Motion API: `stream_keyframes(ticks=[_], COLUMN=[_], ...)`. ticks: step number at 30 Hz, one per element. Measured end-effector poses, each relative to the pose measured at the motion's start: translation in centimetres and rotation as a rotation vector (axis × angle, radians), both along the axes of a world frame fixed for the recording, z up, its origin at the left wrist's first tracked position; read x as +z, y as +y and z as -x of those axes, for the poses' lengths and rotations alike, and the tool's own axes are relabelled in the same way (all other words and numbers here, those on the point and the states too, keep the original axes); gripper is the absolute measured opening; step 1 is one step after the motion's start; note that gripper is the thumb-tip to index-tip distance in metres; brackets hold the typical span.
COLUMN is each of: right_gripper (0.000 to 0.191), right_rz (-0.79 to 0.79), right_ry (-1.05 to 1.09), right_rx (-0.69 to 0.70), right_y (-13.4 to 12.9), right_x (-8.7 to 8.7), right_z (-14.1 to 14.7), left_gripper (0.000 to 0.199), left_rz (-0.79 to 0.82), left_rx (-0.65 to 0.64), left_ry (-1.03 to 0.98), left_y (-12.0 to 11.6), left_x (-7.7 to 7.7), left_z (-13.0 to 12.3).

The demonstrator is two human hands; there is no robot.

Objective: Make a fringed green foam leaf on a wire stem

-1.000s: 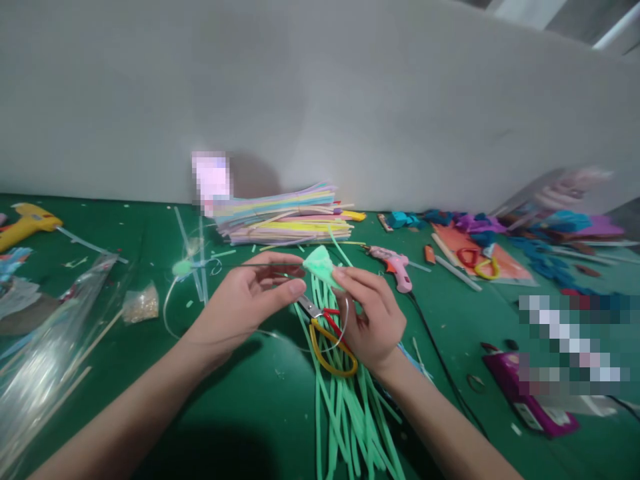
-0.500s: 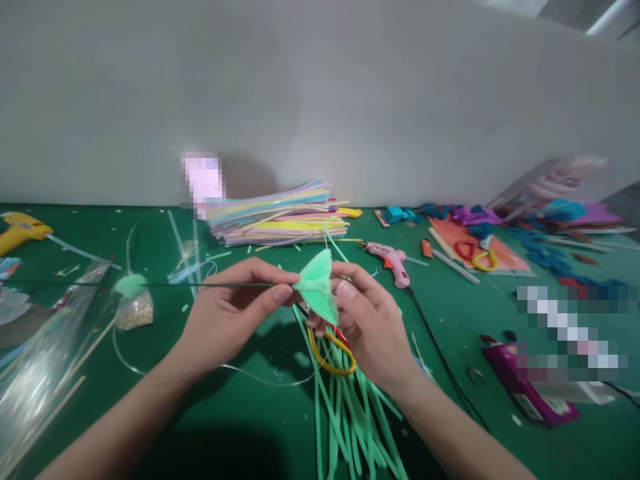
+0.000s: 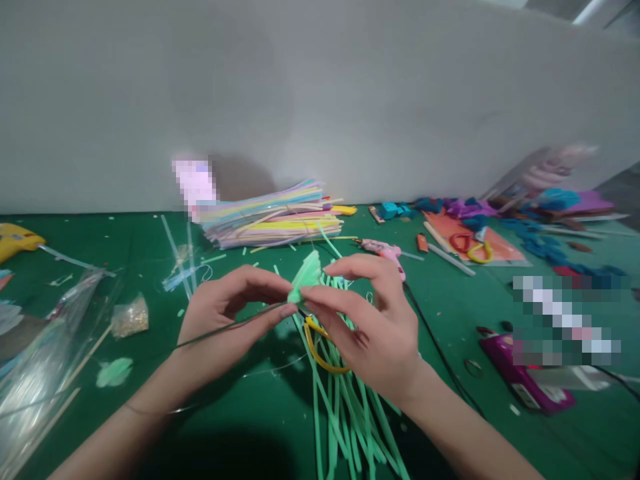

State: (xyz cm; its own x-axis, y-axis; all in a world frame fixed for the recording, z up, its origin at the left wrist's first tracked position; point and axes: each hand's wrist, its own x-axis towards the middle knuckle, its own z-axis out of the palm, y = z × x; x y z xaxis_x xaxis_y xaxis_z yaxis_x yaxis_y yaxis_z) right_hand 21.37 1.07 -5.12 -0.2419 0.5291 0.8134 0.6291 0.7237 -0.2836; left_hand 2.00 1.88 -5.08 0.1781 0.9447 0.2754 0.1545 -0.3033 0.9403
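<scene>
At the centre, a fuzzy mint-green leaf-like piece (image 3: 306, 273) sits at the end of a thin dark stem (image 3: 220, 330). My left hand (image 3: 235, 303) is closed, pinching the stem just below the green piece. The thumb and a finger of my right hand (image 3: 370, 320) touch the base of the piece, while its index finger curves beside the upper part. Another mint-green piece (image 3: 115, 372) shows at the left, near my left forearm. Below my hands lie green strips (image 3: 345, 420) and a yellow scissor handle (image 3: 323, 357).
Behind my hands is a bundle of coloured strips (image 3: 275, 217). A pink glue gun (image 3: 385, 252) with a black cord lies right of it, and a yellow glue gun (image 3: 17, 241) at far left. A purple packet (image 3: 525, 373) is at the right, clear plastic (image 3: 50, 373) at the left.
The green piece has turned and its stem now slants down to the left. My right hand's fingers have shifted to the piece's base. The other green piece at the left has swung lower.
</scene>
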Motion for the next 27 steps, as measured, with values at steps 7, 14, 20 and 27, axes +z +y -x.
stream_keyframes(ticks=[7, 14, 20, 27], right_gripper=[0.019, 0.023, 0.016, 0.040], right_rz=[-0.112, 0.134, 0.962, 1.348], right_ry=[-0.101, 0.160, 0.755, 0.959], right_rx=[-0.037, 0.029, 0.333, 0.563], right_y=[0.1, 0.0, 0.2, 0.2], right_x=[0.4, -0.5, -0.1, 0.4], right_z=[0.0, 0.3, 0.6, 0.5], left_gripper=[0.021, 0.027, 0.019, 0.012], left_rz=[0.056, 0.067, 0.179, 0.156], left_rx=[-0.041, -0.004, -0.039, -0.062], left_ry=[-0.037, -0.048, -0.170, -0.075], left_y=[-0.4, -0.2, 0.4, 0.4], left_x=[0.2, 0.1, -0.6, -1.0], left_z=[-0.3, -0.4, -0.1, -0.3])
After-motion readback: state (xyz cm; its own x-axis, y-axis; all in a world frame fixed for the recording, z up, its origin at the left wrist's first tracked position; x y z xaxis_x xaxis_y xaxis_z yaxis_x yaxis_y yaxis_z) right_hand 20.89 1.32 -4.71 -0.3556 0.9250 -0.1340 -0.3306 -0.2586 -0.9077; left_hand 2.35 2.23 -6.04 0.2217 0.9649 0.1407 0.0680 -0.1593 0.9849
